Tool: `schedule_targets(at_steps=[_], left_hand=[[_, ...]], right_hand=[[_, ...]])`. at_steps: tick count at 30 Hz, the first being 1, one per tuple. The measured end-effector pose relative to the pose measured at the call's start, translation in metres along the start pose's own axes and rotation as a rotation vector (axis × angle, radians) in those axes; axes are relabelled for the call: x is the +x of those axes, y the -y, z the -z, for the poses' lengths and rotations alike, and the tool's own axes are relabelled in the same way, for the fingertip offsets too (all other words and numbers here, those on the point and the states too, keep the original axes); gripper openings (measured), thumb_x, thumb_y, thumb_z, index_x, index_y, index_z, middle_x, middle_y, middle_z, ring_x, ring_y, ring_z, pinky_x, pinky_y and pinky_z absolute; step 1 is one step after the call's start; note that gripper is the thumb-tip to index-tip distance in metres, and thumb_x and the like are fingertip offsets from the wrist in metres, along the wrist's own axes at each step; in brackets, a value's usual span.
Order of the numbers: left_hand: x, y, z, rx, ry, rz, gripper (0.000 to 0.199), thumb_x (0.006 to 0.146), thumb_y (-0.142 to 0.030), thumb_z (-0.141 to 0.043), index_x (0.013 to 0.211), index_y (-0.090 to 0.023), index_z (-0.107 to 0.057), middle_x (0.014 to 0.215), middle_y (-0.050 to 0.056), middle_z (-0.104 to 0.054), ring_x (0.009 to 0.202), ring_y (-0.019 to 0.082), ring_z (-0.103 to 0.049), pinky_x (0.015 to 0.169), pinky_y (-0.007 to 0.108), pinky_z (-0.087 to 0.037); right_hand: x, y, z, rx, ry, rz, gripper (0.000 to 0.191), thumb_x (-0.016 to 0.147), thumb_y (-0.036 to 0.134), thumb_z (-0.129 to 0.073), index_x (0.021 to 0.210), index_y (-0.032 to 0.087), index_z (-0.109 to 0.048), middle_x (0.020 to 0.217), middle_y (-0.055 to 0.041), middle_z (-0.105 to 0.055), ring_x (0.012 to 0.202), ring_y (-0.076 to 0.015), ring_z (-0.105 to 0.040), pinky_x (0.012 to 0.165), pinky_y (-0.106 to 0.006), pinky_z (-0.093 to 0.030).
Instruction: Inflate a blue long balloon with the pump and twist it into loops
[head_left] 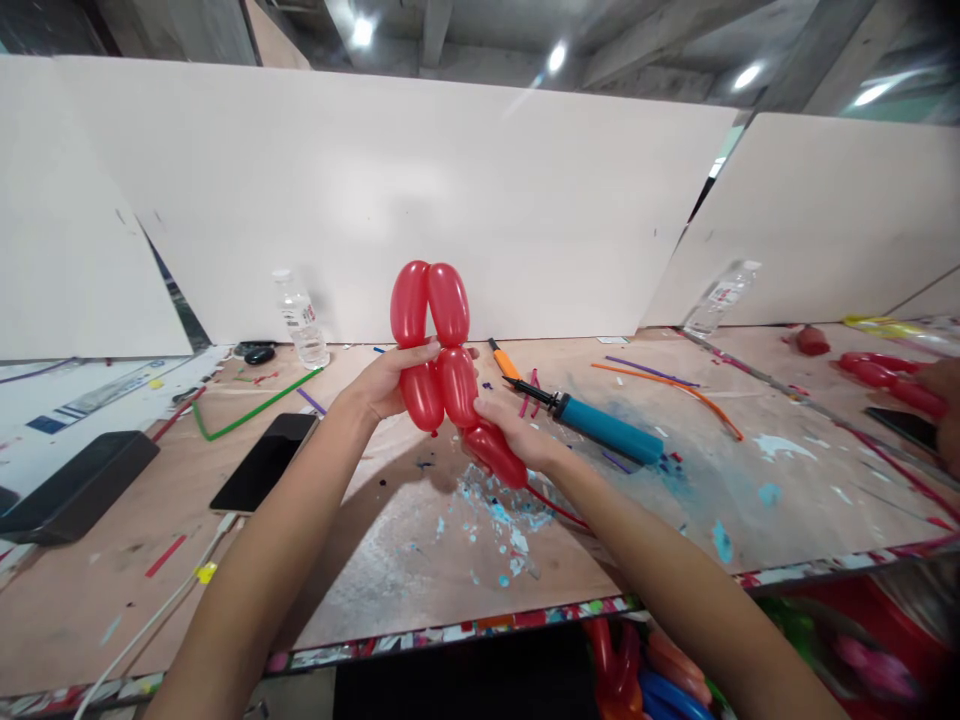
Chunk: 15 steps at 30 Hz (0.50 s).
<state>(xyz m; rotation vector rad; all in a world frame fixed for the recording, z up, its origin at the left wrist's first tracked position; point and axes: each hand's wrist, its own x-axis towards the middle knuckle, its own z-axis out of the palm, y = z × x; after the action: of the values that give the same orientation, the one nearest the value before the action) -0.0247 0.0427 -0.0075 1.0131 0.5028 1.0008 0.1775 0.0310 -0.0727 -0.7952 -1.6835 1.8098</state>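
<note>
Hands (388, 382) both gripping red balloon (456, 385); long axis near upright; uninflated tail (556, 508) down-right

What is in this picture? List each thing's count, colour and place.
Twisted balloon: one, red, centre
Table: one, brown, paint-stained, beneath
Panels: several, white, behind
Bottles: two, clear, before panels
Pump: one, blue and black, right of centre
Slim object: one, orange and black, behind pump
Phone: one, black, left
Cable: one, white, near left
Box: one, black, far left
Rounded object: one, black, beside left bottle
Bent strip: one, green, behind phone
Curved strip: one, orange, right
Thin strips: several, purple, scattered
Other balloons: several, red and blue included, far right and below
Scraps: many, mixed colours, on table
Lamps: four, white, ceiling
Co-worker's hand: one, blurred, right edge
Left hand: one, bare, balloon's left
Right hand: one, bare, balloon's lower right
</note>
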Motion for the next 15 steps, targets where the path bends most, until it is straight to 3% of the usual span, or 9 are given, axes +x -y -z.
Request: schedule_targets(at_steps=[4,7,10,15], left_hand=[[0.000,0.001,0.000,0.084,-0.026,-0.008,0.032,0.068,-0.024,-0.076,0.099,-0.014,-0.072,0.103,0.013,-0.070,0.092,0.027,-0.067,0.087,0.042,-0.051],[0.000,0.000,0.000,0.120,-0.065,-0.046,0.029,0.067,-0.023,-0.077,0.094,-0.014,-0.073,0.100,0.012,-0.070,0.088,0.025,-0.067,0.084,0.041,-0.052],[0.000,-0.003,0.001,0.117,-0.096,-0.091,0.026,0.068,-0.023,-0.076,0.092,-0.014,-0.073,0.100,0.011,-0.069,0.088,0.024,-0.066,0.083,0.040,-0.052],[0.000,-0.005,0.002,0.076,-0.120,-0.124,0.026,0.069,-0.023,-0.075,0.093,-0.014,-0.072,0.100,0.010,-0.070,0.092,0.025,-0.066,0.087,0.040,-0.051]], right_hand=[[0.000,0.001,-0.001,0.052,0.004,-0.059,0.047,0.086,0.065,-0.047,0.082,0.019,-0.058,0.065,-0.0030,-0.061,0.050,-0.0146,-0.055,0.046,-0.028,-0.044],[0.000,0.002,0.000,0.189,0.075,-0.101,0.048,0.084,0.064,-0.049,0.093,0.018,-0.060,0.075,-0.0056,-0.064,0.060,-0.0165,-0.059,0.057,-0.031,-0.049],[0.000,0.007,0.000,0.313,0.178,-0.114,0.041,0.079,0.049,-0.061,0.103,0.016,-0.060,0.088,-0.0063,-0.065,0.075,-0.0183,-0.062,0.072,-0.035,-0.050],[0.000,0.012,0.000,0.130,0.100,0.009,0.045,0.071,0.029,-0.075,0.109,0.019,-0.055,0.095,-0.0024,-0.062,0.086,-0.0160,-0.061,0.076,-0.031,-0.051]])
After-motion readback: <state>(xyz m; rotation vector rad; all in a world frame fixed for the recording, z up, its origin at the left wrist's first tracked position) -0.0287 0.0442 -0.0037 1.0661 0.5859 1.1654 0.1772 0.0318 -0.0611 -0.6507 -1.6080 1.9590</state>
